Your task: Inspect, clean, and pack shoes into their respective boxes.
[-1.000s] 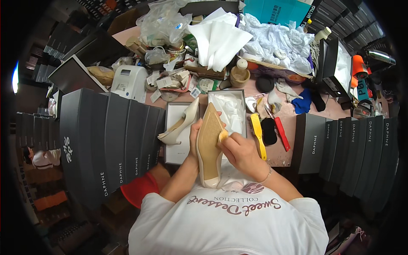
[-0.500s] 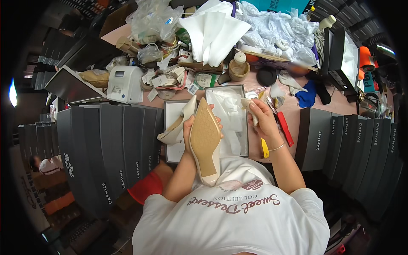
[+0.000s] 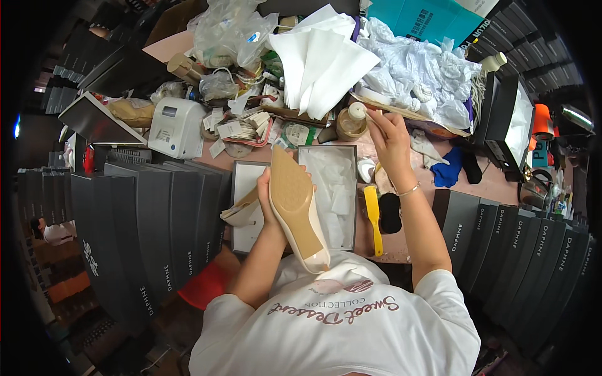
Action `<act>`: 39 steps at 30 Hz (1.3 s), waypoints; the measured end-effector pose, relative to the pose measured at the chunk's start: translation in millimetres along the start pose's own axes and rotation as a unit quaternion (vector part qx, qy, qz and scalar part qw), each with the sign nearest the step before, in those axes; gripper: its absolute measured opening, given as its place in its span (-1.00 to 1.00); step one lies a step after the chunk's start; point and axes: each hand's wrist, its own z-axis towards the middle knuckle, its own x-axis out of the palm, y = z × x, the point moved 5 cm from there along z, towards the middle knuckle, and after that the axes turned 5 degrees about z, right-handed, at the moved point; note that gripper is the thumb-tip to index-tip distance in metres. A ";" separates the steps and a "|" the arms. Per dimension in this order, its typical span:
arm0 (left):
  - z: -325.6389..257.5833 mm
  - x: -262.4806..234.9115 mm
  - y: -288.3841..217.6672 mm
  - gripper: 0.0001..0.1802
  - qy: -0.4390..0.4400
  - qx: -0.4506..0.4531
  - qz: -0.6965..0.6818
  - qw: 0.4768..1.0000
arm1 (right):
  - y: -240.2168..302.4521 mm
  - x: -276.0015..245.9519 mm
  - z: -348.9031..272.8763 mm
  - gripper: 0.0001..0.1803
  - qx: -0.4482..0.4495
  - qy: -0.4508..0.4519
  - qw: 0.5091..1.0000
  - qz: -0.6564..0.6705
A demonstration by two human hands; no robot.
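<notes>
My left hand (image 3: 268, 199) is wrapped round a cream pointed-toe shoe (image 3: 295, 203), its tan sole facing up and its heel end near my shirt. My right hand (image 3: 390, 135) reaches forward over the table, fingertips drawn together beside the pale cap of a small bottle (image 3: 356, 111). Whether they touch the cap, or still hold the small beige wad, I cannot make out. The bottle stands in a round brownish holder. A second cream shoe (image 3: 241, 210) lies on the open shoe box (image 3: 233, 235), partly behind my left hand; white tissue paper (image 3: 335, 188) lines its other half.
A yellow-handled tool (image 3: 373, 219) and a black oval piece (image 3: 390, 213) lie beside my right forearm. Dark shoe boxes line the left (image 3: 135, 232) and right (image 3: 483, 232). A white label printer (image 3: 179, 128), white sheets (image 3: 323, 59) and crumpled paper (image 3: 417, 69) are farther back.
My right hand has moved forward, from beside the box to the bottle. My left hand still holds the shoe, now tilted with its toe farther left. The red-handled tool is no longer visible.
</notes>
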 end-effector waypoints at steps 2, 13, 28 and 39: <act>-0.4 9.6 7.7 -0.33 -0.026 0.009 0.016 1.000 | -2.3 10.7 13.1 -0.72 -0.053 -0.010 0.997 -0.049; -16.4 8.9 25.1 -0.29 -0.022 -0.041 0.021 0.999 | -49.2 44.4 13.2 -0.55 -0.058 0.027 0.998 -0.027; -21.0 12.7 18.0 -0.34 0.047 -0.076 0.037 0.995 | -79.1 -43.0 -57.6 -0.67 0.224 -0.343 0.835 0.367; -54.9 13.1 -1.5 -0.30 0.055 -0.003 0.054 0.997 | -12.6 6.7 4.6 -0.71 0.046 0.018 0.997 -0.051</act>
